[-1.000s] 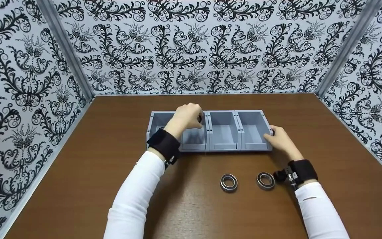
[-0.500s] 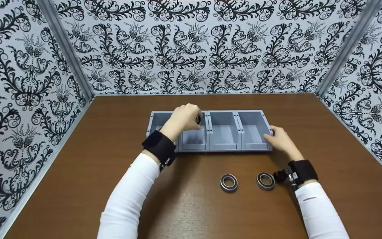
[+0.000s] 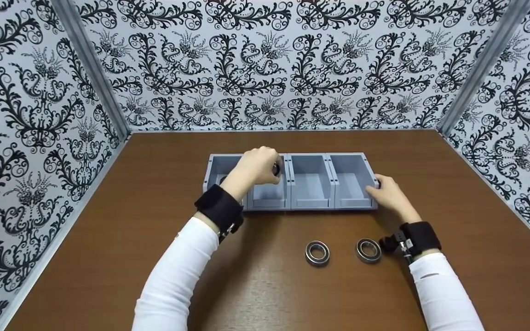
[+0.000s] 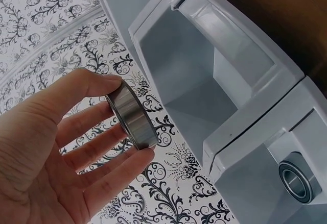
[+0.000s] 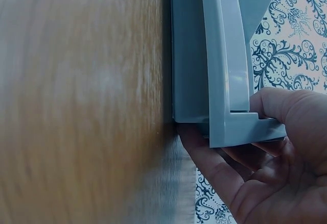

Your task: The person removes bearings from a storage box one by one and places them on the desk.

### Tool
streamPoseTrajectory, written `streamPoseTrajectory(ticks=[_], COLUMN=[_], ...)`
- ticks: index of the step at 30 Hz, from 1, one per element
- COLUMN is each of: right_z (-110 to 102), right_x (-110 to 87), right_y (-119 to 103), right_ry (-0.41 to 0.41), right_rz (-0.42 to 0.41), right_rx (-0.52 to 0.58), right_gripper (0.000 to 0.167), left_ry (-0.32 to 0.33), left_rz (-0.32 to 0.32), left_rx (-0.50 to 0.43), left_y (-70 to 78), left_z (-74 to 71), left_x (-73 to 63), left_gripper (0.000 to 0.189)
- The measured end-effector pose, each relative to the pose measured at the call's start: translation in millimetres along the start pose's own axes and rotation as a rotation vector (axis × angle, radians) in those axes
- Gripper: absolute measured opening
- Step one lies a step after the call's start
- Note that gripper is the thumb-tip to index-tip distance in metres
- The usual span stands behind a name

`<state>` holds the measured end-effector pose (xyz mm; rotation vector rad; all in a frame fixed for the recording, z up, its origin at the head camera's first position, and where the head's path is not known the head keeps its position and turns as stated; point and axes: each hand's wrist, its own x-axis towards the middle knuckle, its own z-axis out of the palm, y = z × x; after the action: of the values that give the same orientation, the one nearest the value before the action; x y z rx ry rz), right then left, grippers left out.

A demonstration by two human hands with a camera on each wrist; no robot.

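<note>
My left hand (image 3: 258, 166) pinches a ball bearing (image 4: 134, 117) between thumb and fingertips, above the second compartment from the left in a row of grey bins (image 3: 311, 202). In the left wrist view the bearing is tilted on edge, apart from the bin walls. Another bearing (image 4: 299, 178) lies in the leftmost compartment, mostly hidden by my arm in the head view. At the row's right end, my right hand (image 3: 390, 195) grips the outer bin's side wall, thumb on the inner side and fingers outside, as the right wrist view shows.
Two more bearings lie flat on the brown table (image 3: 274, 294) in front of the bins: one bearing (image 3: 317, 253) nearer the middle, another bearing (image 3: 368, 250) beside the right wrist camera. Patterned panels (image 3: 265, 69) stand at the back and both sides.
The left wrist and forearm have swung a little left, and the left hand has dipped slightly with the bearing still held. My right hand, the bins and the table bearings stay put.
</note>
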<state>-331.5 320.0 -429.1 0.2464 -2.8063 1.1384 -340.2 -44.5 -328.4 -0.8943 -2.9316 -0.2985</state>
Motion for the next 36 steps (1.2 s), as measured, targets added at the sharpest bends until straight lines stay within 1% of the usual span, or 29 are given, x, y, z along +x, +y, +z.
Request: streamPoseTrajectory(ticks=[6,17,24,30,36], right_z=[1,1,1,1,1], right_x=[0.2,-1.7,-0.6,-0.2,-0.3], right_y=[0,-2,-3,-3,-2], right_ry=[-0.003,-0.016,-0.001,0.001,0.002], right_rz=[0.009,0.01,0.01,0.012,0.007], right_rx=[0.004,0.016,-0.003,0.005,0.001], right_gripper=[0.04,0.04,0.039,0.041,0.041], left_ry=[0.014,0.002,-0.007,-0.014,-0.029], left_rz=[0.011,0.023,0.032,0.022,0.017], left_rx=[0.005,0.014,0.012,0.012,-0.013], left_y=[0.5,3.2,7.1,10.3,12.5], left_z=[1.5,-0.6,-1.2,-1.7,-1.0], left_x=[-4.1,-14.0,-18.3,-22.4,-28.0], left_gripper=[0.016,0.029,0.036,0.034,0.032])
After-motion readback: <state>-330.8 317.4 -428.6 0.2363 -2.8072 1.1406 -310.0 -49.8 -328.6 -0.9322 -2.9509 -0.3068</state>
